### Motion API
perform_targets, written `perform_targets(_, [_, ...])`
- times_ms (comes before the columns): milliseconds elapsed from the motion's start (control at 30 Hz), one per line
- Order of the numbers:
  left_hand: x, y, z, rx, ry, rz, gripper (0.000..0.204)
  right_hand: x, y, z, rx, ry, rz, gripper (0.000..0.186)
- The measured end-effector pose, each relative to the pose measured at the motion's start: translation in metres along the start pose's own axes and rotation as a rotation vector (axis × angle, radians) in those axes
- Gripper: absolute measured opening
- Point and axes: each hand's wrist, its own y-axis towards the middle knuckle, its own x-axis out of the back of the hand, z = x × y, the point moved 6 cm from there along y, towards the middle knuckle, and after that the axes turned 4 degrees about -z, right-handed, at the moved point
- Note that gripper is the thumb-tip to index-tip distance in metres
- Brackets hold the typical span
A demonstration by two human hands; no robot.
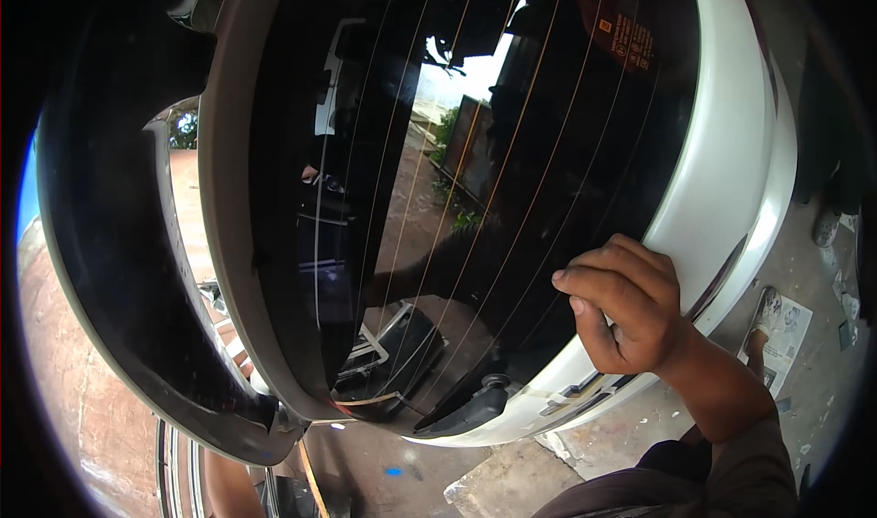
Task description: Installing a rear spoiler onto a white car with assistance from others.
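Observation:
A white car tailgate (pixel 731 89) with a dark rear window (pixel 548 180) fills the middle of the picture. My right hand (pixel 626 303) is over the window's lower right edge, its fingers curled and the thumb close to the index fingertip. Whatever may be between those fingertips is too small or hidden. At the lower left a forearm (pixel 230 486), apparently my left, goes up behind a long curved dark panel (pixel 119 271). My left hand is hidden there. Near the tailgate's lower end is a black rear wiper (pixel 470 408).
Newspaper (pixel 784 344) lies on the stained concrete floor at the right, with a foot (pixel 756 340) beside it. A footwear item (pixel 826 228) is farther up. Metal rails (pixel 174 468) stand at the lower left, and a reddish wall or ground surface (pixel 82 372) shows beyond the dark panel.

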Motion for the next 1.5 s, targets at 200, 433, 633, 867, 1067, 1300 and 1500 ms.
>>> perform_targets(200, [0.0,0.008,0.019,0.026,0.009,0.013,0.034,-0.003,-0.002,-0.002,0.043,-0.031,0.025,0.028])
perform_targets(433, [-0.019,0.008,0.059,0.029,-0.069,0.072,0.034,-0.007,-0.005,0.002,0.079,-0.096,0.059,0.026])
perform_targets(633, [-0.044,0.003,0.096,0.031,-0.136,0.144,0.034,-0.012,-0.004,0.005,0.057,-0.156,0.094,0.028])
perform_targets(867, [-0.072,-0.021,0.077,-0.031,-0.45,0.245,0.039,-0.012,-0.001,0.013,0.09,-0.267,0.109,0.022])
perform_targets(1067, [-0.07,-0.027,0.081,0.008,-0.342,0.227,0.05,-0.021,0.0,0.023,0.129,-0.322,0.121,0.019])
perform_targets(1300, [-0.071,-0.029,0.071,-0.072,-0.176,0.171,0.052,-0.029,-0.007,0.024,0.137,-0.465,0.166,0.021])
perform_targets(1500, [-0.068,-0.023,0.074,-0.124,-0.108,0.143,0.054,-0.032,-0.008,0.023,0.093,-0.552,0.274,0.022])
